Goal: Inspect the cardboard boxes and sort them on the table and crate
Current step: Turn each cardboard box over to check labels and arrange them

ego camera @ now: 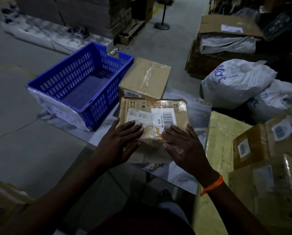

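A flat cardboard box point(158, 112) with barcode labels and clear tape lies on the small marble-patterned table point(199, 107) in front of me. My left hand point(119, 143) rests on its near left part with straight fingers. On the near right part lies my right hand point(184, 146), also with fingers straight. A taller taped cardboard box point(145, 77) stands just behind it. Left of both boxes sits an empty blue plastic crate point(80, 82), its near end over the table's left edge.
Several taped cardboard boxes point(267, 145) are stacked at my right, beside a yellow-wrapped one point(221, 133). White filled sacks point(235, 82) lie on the floor behind them. Pallets with cartons stand at the back, and a post base point(161, 25) is on the grey floor.
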A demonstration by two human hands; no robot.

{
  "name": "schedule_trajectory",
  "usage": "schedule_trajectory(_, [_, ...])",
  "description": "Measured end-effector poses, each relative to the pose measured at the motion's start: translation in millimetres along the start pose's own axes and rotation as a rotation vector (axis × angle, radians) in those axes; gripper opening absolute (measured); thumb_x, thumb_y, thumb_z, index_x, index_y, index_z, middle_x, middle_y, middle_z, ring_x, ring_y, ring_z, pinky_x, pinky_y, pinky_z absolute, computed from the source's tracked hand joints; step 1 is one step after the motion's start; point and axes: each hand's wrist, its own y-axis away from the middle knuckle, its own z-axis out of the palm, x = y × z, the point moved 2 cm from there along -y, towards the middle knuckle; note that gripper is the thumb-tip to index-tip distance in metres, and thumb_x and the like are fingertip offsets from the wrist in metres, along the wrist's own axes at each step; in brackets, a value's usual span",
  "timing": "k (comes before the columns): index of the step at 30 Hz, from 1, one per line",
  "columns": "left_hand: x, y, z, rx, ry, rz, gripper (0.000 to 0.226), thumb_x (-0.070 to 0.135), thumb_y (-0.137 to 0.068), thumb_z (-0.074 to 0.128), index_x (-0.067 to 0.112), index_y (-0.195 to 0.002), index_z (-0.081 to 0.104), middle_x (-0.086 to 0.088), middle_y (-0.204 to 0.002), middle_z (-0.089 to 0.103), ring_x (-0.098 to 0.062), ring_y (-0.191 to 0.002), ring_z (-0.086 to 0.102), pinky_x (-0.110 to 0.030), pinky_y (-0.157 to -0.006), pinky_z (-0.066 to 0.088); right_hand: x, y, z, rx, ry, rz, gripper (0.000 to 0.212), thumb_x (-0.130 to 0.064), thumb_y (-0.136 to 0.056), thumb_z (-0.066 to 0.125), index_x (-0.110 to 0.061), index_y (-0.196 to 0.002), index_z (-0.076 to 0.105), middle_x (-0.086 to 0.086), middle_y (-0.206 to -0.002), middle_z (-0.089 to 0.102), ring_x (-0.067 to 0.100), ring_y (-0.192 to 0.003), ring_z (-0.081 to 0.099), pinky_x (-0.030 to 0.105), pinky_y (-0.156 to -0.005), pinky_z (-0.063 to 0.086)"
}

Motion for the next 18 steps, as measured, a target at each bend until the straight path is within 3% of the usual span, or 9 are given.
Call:
schedule_trajectory(3, [0,6,5,0.063,-0.002,0.003,0.052,0.041,-0.099,0.051,0.022,-0.148,0.049,-0.001,-0.160,0.037,-0.022,-0.153,0.025,-0.046,-0.124,0.015,0,3,0,0.060,-0.025,0.010,0.046,-0.033,-0.098,0.062,-0.017,-0.142,0.062,0.002,-0.156,0.051,0.016,-0.152,0.037,0.055,-0.122,0.030])
schedule_trajectory(5, [0,14,9,0.163,0.079,-0.061,0.060,0.032,-0.097,0.060,0.013,-0.151,0.044,-0.011,-0.165,0.026,-0.027,-0.155,0.021,-0.039,-0.123,0.020,0,11,-3,0.163,-0.129,0.133,0.064,-0.025,-0.094,0.074,-0.009,-0.151,0.050,0.009,-0.163,0.041,0.018,-0.154,0.032,0.037,-0.124,0.032])
schedule_trajectory(7, [-5,28,15,0.244,0.170,-0.159,0.076,0.021,-0.093,0.070,0.000,-0.155,0.030,-0.019,-0.167,0.018,-0.030,-0.154,0.021,-0.034,-0.123,0.026,11,27,0,0.229,-0.327,0.385,0.086,-0.018,-0.085,0.083,-0.008,-0.157,0.038,0.009,-0.165,0.036,0.004,-0.150,0.036,0.018,-0.117,0.037])
schedule_trajectory(9, [-5,42,20,0.219,0.280,-0.263,0.086,0.020,-0.093,0.073,-0.004,-0.156,0.021,-0.019,-0.164,0.025,-0.028,-0.151,0.031,-0.032,-0.120,0.034,23,43,13,0.144,-0.563,0.660,0.091,-0.039,-0.075,0.091,-0.021,-0.153,0.046,0.001,-0.156,0.050,-0.006,-0.135,0.050,0.024,-0.110,0.048])
schedule_trajectory(11, [-3,54,32,0.086,0.397,-0.435,0.070,0.027,-0.095,0.068,0.009,-0.154,0.034,-0.003,-0.152,0.047,-0.016,-0.135,0.052,-0.018,-0.102,0.049,29,59,31,-0.018,-0.633,0.784,0.081,-0.071,-0.065,0.086,-0.035,-0.133,0.060,-0.010,-0.133,0.068,0.003,-0.123,0.063,0.045,-0.107,0.053])
schedule_trajectory(12, [-1,59,40,0.042,0.394,-0.505,0.059,0.035,-0.097,0.063,0.016,-0.148,0.043,0.004,-0.142,0.054,-0.012,-0.125,0.059,-0.012,-0.092,0.050,32,67,42,-0.066,-0.647,0.793,0.078,-0.075,-0.064,0.084,-0.036,-0.128,0.062,-0.014,-0.127,0.071,0.005,-0.120,0.065,0.048,-0.107,0.052])
schedule_trajectory(15, [4,65,59,0.103,0.441,-0.645,0.055,0.056,-0.095,0.047,0.024,-0.139,0.052,0.001,-0.127,0.067,-0.020,-0.113,0.067,-0.029,-0.088,0.056,22,68,46,-0.043,-0.679,0.796,0.065,-0.058,-0.071,0.084,-0.030,-0.126,0.064,-0.017,-0.121,0.072,-0.001,-0.115,0.066,0.046,-0.108,0.052])
schedule_trajectory(18, [8,56,48,0.191,0.384,-0.659,0.052,0.044,-0.099,0.057,0.024,-0.147,0.050,0.011,-0.123,0.064,-0.013,-0.106,0.067,-0.016,-0.078,0.050,16,57,29,0.059,-0.709,0.775,0.071,-0.056,-0.075,0.081,-0.022,-0.135,0.064,-0.013,-0.124,0.072,0.001,-0.115,0.067,0.034,-0.102,0.056])
